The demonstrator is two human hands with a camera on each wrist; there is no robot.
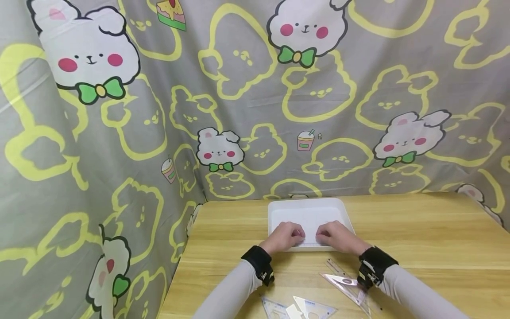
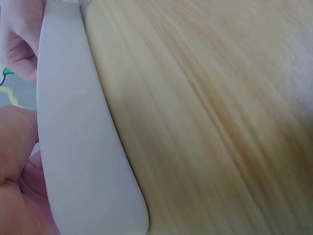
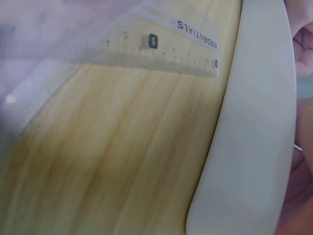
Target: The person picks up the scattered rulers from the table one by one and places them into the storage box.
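A grey curtain printed with white rabbits and yellow outlines hangs behind and to the left of the work area. In front of it stands a wooden desk with a light grain.

A white rectangular tray lies flat on the desk, near its far edge and roughly centred before the person. Both hands rest at the tray's near rim, side by side and close together but not touching. The left hand sits at the near-left part of the rim with fingers curled; the left wrist view shows its fingers against the tray's inner side while the rim runs past them. The right hand sits at the near-right part of the rim, fingers likewise curled over the edge. Whether the fingers clamp the rim or merely lie on it cannot be told.

Each forearm wears a light sleeve and a black wrist strap.

Several clear plastic set squares lie on the desk near the person, below the wrists. A transparent ruler lies just beside the tray's outer edge in the right wrist view.
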